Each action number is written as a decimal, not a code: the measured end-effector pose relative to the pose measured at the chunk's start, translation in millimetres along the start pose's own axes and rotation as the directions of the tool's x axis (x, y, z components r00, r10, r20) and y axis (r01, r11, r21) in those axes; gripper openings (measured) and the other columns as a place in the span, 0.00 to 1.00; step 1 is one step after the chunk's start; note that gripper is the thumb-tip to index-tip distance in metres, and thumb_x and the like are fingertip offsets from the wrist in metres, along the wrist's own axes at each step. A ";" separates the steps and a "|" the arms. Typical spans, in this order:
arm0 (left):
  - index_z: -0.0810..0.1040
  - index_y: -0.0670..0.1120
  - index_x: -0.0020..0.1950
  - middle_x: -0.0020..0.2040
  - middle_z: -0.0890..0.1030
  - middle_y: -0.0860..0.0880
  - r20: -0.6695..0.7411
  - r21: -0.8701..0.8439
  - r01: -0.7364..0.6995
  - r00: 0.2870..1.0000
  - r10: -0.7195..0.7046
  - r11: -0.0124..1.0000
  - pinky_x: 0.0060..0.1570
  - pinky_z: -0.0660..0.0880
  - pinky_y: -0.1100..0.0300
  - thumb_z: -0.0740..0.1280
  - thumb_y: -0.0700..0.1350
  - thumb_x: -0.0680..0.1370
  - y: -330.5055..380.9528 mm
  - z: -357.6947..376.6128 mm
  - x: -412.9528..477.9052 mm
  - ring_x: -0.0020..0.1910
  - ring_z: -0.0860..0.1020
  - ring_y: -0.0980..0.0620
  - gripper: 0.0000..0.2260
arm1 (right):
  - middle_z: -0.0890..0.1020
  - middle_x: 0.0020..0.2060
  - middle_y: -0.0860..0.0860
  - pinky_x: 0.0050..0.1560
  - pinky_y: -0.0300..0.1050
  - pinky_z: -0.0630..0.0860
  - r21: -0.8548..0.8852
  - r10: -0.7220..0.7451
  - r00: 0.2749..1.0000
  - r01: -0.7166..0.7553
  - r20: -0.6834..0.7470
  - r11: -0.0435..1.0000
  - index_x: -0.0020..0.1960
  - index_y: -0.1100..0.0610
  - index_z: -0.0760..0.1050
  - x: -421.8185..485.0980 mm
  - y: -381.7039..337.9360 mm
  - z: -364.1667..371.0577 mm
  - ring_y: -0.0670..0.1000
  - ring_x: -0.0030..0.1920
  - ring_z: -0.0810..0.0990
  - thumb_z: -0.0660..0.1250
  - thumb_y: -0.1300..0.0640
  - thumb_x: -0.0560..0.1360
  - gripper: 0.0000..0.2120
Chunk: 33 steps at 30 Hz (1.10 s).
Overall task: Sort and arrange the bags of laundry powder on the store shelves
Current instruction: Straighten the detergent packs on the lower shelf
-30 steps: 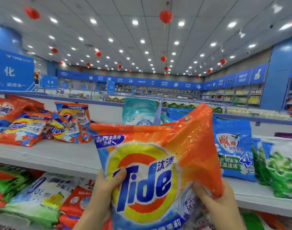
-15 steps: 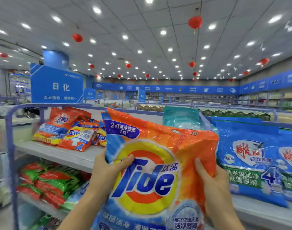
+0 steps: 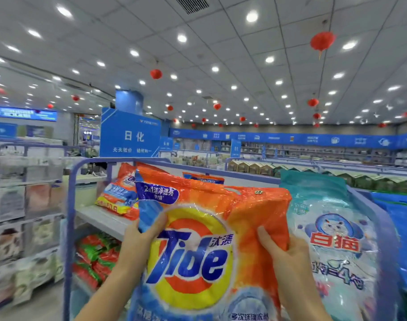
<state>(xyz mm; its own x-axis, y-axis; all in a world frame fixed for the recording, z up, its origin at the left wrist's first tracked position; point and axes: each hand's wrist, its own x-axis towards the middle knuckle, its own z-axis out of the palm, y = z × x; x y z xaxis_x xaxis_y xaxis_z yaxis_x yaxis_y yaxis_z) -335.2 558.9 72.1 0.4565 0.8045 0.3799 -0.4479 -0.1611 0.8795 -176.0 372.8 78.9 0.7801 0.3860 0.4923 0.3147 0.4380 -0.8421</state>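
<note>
Bright store ceiling overhead, dotted with round lights and red lanterns (image 3: 322,41), and a blue aisle sign (image 3: 130,134) stands up behind the shelving. Far left, a blurred rack of pale goods. Next comes the blue-framed shelf unit (image 3: 70,218), its upper shelf (image 3: 100,217) carrying orange detergent bags (image 3: 119,195) leaning at the back, while red and green bags (image 3: 93,258) lie stacked on the shelf below. Now the action: the left hand (image 3: 137,242) clamps the left edge of the big orange Tide bag (image 3: 197,251), thumb pressed over the front. That bag is held upright in the air, in front of the upper shelf, filling the centre. The right hand (image 3: 288,262) pinches its right edge, thumb on the front, fingers wrapped behind. Just right of it, a pale blue White Cat bag (image 3: 332,239) stands upright, and dark blue bags (image 3: 403,228) sit at the far right edge.
</note>
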 end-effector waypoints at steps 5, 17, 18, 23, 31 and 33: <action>0.80 0.45 0.52 0.49 0.84 0.40 0.024 -0.029 0.007 1.000 -0.006 1.000 0.54 0.77 0.41 0.71 0.55 0.71 7.1 -2.2 99.7 0.49 0.82 0.39 0.16 | 0.85 0.34 0.52 0.38 0.49 0.80 -0.065 -0.066 0.997 0.067 0.032 0.996 0.36 0.56 0.82 67.4 -13.8 50.3 0.53 0.36 0.84 0.72 0.52 0.70 0.08; 0.80 0.48 0.47 0.38 0.85 0.49 0.375 0.037 0.034 0.926 -0.045 0.999 0.36 0.80 0.55 0.74 0.64 0.59 -37.3 -10.7 306.7 0.37 0.84 0.49 0.25 | 0.84 0.37 0.50 0.47 0.51 0.79 -0.131 -0.091 0.947 0.053 -0.307 0.990 0.36 0.54 0.79 185.1 69.1 148.4 0.52 0.43 0.82 0.72 0.56 0.72 0.06; 0.80 0.48 0.47 0.38 0.85 0.48 0.390 0.034 0.063 0.918 -0.071 0.997 0.37 0.80 0.54 0.74 0.65 0.55 -45.8 -10.3 317.7 0.38 0.84 0.48 0.29 | 0.84 0.37 0.50 0.45 0.49 0.78 -0.168 -0.106 0.938 0.052 -0.329 0.984 0.36 0.53 0.79 190.1 76.3 152.3 0.52 0.42 0.82 0.72 0.55 0.72 0.07; 0.78 0.47 0.47 0.48 0.82 0.40 0.430 -0.006 0.201 0.885 -0.179 0.980 0.54 0.77 0.37 0.74 0.65 0.53 -87.9 5.1 363.9 0.48 0.81 0.40 0.30 | 0.83 0.36 0.50 0.49 0.55 0.79 -0.350 -0.166 0.895 0.011 -0.415 0.937 0.34 0.52 0.78 220.7 99.1 160.5 0.57 0.44 0.82 0.71 0.54 0.73 0.09; 0.78 0.43 0.48 0.38 0.80 0.48 0.384 0.089 0.196 0.898 -0.215 0.977 0.34 0.74 0.60 0.69 0.49 0.77 -179.3 30.0 405.5 0.37 0.78 0.50 0.09 | 0.82 0.43 0.56 0.43 0.49 0.79 -0.356 0.021 0.867 -0.226 -0.497 0.907 0.40 0.52 0.75 239.3 173.6 147.3 0.54 0.42 0.81 0.68 0.53 0.75 0.07; 0.77 0.43 0.42 0.37 0.78 0.45 0.326 0.067 0.178 0.926 -0.190 0.982 0.37 0.71 0.57 0.68 0.46 0.78 -183.1 38.7 410.7 0.38 0.76 0.47 0.08 | 0.81 0.39 0.54 0.40 0.45 0.76 -0.316 0.024 0.849 -0.222 -0.528 0.923 0.40 0.54 0.75 247.0 177.3 146.5 0.52 0.39 0.80 0.67 0.55 0.76 0.07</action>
<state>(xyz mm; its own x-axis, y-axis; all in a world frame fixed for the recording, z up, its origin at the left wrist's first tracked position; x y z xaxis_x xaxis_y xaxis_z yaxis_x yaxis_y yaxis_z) -36.0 896.7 78.2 0.7587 0.5892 0.2781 -0.3068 -0.0535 0.9503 -6.7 664.8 83.5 0.9552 -0.0902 0.2817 0.2877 0.0621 -0.9557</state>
